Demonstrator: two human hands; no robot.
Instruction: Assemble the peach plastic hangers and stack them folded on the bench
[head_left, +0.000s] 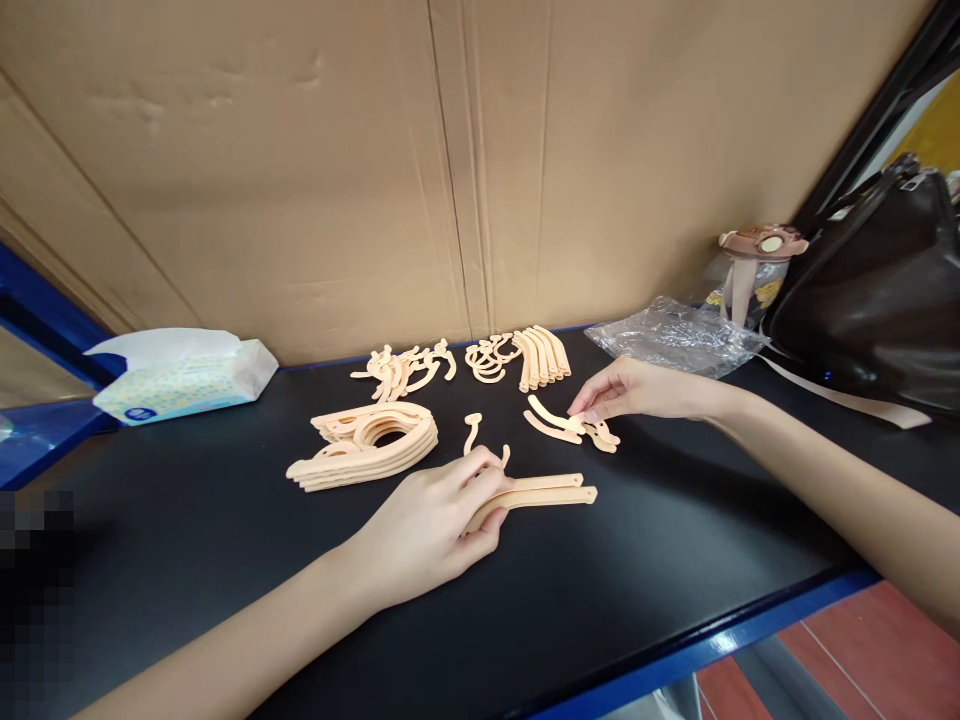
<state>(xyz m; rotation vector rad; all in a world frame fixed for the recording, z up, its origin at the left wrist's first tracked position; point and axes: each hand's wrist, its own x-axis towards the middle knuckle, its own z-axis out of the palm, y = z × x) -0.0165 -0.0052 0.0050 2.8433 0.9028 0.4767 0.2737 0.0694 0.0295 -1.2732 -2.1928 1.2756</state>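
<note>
My left hand is closed around a pair of long peach plastic hanger arms, whose holed ends point right. Just beyond its fingers lies a small curved hook piece. Farther right, the fingertips of my right hand pinch small peach hanger pieces at the table surface; how these join is partly hidden. To the left sits a neat stack of folded hangers. Along the back are a loose pile of hooked pieces, a few curved hooks and a row of hanger arms.
A tissue pack stands at the back left of the black table. Crumpled clear plastic, a lidded bottle with a strap and a dark bag occupy the back right. Cardboard walls off the rear.
</note>
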